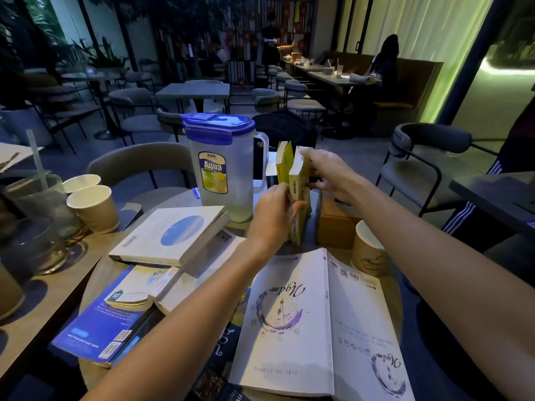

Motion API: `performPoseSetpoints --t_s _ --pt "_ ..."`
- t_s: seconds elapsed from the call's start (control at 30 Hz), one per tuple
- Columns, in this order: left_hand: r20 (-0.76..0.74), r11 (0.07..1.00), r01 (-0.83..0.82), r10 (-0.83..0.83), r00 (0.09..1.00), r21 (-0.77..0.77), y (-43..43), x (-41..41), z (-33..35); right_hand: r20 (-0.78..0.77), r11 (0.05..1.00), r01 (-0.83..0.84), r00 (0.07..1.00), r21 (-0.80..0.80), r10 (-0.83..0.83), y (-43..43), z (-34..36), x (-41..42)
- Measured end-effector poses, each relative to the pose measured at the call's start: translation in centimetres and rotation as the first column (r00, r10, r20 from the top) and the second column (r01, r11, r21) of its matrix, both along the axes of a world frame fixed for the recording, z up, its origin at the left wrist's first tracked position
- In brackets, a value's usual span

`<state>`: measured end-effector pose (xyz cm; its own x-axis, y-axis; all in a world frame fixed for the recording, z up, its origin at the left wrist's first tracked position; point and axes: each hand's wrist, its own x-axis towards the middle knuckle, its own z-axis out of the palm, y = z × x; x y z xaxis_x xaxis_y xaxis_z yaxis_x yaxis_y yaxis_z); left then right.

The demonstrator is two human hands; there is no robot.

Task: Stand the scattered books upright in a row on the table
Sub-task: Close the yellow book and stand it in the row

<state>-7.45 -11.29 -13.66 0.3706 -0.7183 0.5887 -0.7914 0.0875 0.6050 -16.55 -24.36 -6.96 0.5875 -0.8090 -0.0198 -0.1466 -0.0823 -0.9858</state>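
Your main risk is letting go too soon. The front yellow book [298, 198] and the rear yellow book [282, 166] stand on their bottom edges at the far middle of the table [97, 274], between the water pitcher [223, 169] and the wooden box [335, 224]. As slim paperbacks they will probably splay or tip once unsupported. A fall to one side would hit the pitcher, and a fall to the other would hit the box or the paper cup [370, 250] beside it.

Your forearms also pass low over the flat books, so a careless pull-back could drag them. These are the white book with the blue oval [173, 235], the blue book [115, 319] splayed open, and the big open white book [304, 314] lying face down (darker volumes beneath it are too dim to make out).

Your left hand [276, 211] is curled narrowly around the near edge of the front yellow book, pinching it low down. Your right hand [327, 175] reaches over the same book, with its fingers hooked on the top far corner and the thumb pressed lower on the cover. Neither hand holds anything else.
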Motion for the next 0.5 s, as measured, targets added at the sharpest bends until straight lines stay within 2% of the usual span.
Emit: performPoseSetpoints --t_s 0.13,0.27,0.37,0.5 --pt "-0.105 0.998 0.068 -0.068 0.992 0.0 0.2 0.3 0.2 -0.062 0.998 0.023 0.998 -0.059 -0.026 0.1 -0.6 0.1" --pt "-0.203 0.998 0.003 0.009 0.979 0.062 0.1 1.9 -0.5 -0.177 0.992 0.052 0.981 -0.117 -0.073 0.7 0.2 0.8" --pt "-0.207 0.992 -0.035 0.061 0.976 0.125 0.1 2.7 -0.5 -0.222 0.988 0.055 0.971 -0.147 -0.088 1.3 0.6 1.4" --pt "-0.177 0.988 -0.083 0.106 0.979 0.131 0.2 3.0 -0.3 -0.266 0.984 0.009 0.962 -0.177 -0.057 1.8 1.2 1.8"
